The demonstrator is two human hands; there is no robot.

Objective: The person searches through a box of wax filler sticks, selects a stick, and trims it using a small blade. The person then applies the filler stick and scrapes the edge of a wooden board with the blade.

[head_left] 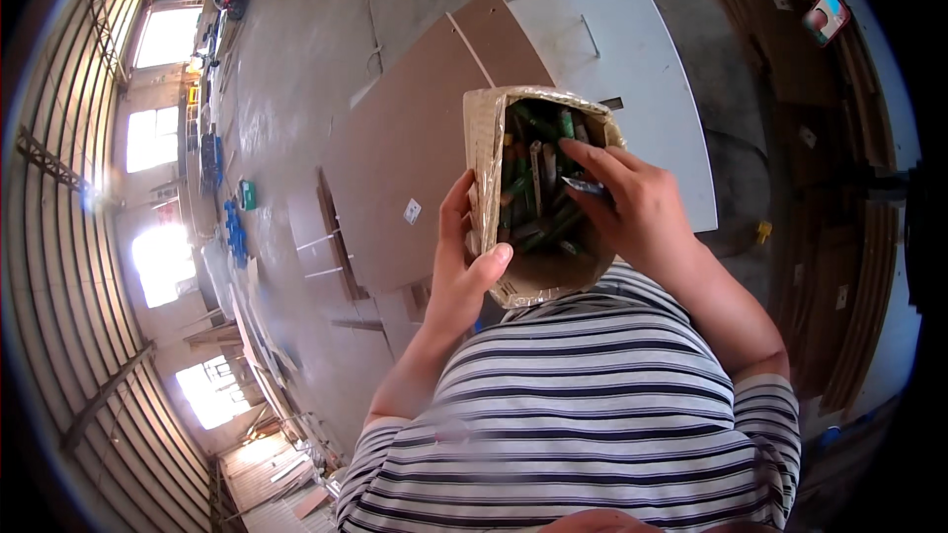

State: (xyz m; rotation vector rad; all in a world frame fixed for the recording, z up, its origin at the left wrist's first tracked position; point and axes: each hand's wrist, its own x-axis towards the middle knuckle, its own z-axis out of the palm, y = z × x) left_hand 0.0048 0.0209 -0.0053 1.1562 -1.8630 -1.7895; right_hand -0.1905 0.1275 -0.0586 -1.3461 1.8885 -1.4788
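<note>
My left hand [461, 262] grips a small open cardboard box [487, 153] from its left side, thumb on the lower rim. The box is full of several thin stick-like items [533, 192], green, brown and grey. My right hand [632, 202] reaches into the box from the right, fingers resting on the sticks, and a small dark blue piece [583, 185] shows between its fingers. The box is held up in front of my chest, above my striped shirt.
Below lie large brown boards [415, 138] and a white panel [632, 69] on a concrete floor. Stacked brown boards [839, 266] stand at the right. Bright windows [163, 257], blue items [234, 232] and a green box [247, 194] line the left wall.
</note>
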